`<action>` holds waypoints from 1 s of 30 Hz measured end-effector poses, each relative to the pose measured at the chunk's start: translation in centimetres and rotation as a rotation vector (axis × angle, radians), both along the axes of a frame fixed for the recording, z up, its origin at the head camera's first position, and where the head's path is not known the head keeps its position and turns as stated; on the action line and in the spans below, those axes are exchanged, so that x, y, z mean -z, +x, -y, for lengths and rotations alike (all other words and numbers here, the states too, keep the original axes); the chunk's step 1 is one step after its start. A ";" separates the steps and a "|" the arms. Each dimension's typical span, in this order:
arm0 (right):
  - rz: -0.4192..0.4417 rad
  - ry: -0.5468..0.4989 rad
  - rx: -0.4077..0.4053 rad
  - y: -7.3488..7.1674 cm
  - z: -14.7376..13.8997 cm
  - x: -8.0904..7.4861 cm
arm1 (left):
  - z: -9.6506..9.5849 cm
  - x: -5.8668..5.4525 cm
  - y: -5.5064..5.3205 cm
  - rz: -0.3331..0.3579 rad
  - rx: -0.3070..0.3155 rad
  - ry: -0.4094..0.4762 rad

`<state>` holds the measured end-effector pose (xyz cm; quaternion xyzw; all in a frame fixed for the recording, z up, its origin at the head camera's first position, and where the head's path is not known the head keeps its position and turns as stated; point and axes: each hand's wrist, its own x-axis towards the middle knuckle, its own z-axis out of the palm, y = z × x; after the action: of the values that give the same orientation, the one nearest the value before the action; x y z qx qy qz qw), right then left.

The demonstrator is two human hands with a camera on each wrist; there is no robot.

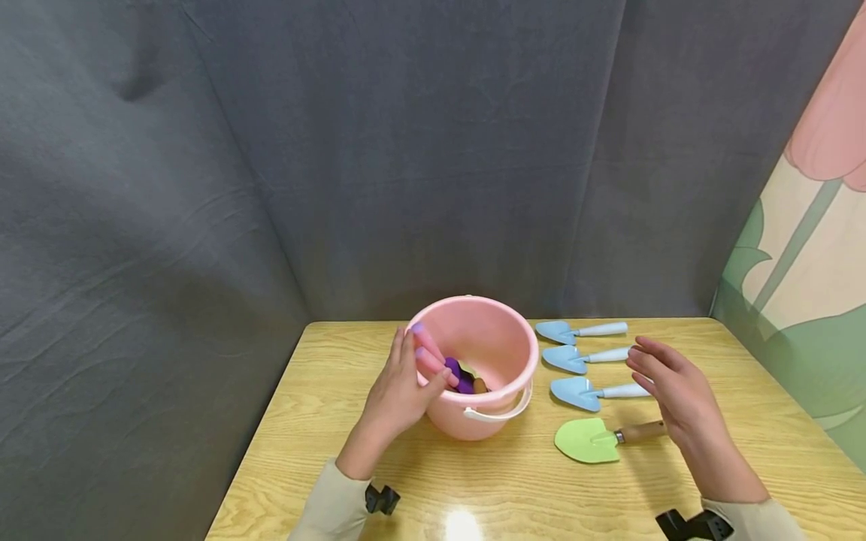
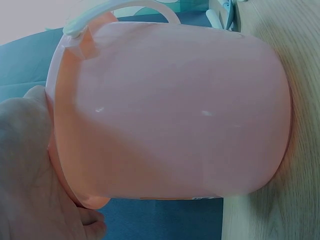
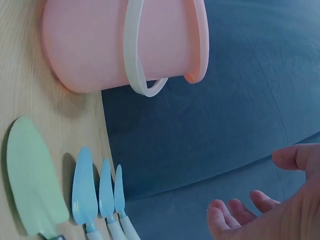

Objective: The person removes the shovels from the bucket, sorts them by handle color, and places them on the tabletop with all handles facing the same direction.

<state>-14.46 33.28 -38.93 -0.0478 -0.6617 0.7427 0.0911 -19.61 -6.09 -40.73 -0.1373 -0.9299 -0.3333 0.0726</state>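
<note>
A pink bucket stands upright on the wooden table, its white handle hanging down at the front right. My left hand grips the bucket's left rim, with the thumb over the inner side. Beside that thumb, two pink handles with purple ends lean inside the bucket. Deeper in it lie a purple piece and a brown one, partly hidden. My right hand hovers, with loose fingers and nothing in them, above the handles of a green trowel and three blue trowels.
The three blue trowels lie in a row right of the bucket, the green one nearest me. Dark grey cloth rises behind and left of the table. A wall with a painted flower borders the right side.
</note>
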 end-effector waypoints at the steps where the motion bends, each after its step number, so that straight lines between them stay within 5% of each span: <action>1: -0.002 0.002 -0.002 -0.1 0.2 -0.1 | 0.0 0.0 0.0 -0.001 0.001 -0.001; 30: 0.004 0.273 -0.091 -2.4 5.9 -3.3 | -0.4 0.0 -0.1 0.006 -0.009 -0.012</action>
<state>-16.88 27.37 -35.59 -0.0066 -0.7584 0.6488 0.0617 -19.67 -5.65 -40.78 -0.1325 -0.9327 -0.3279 0.0703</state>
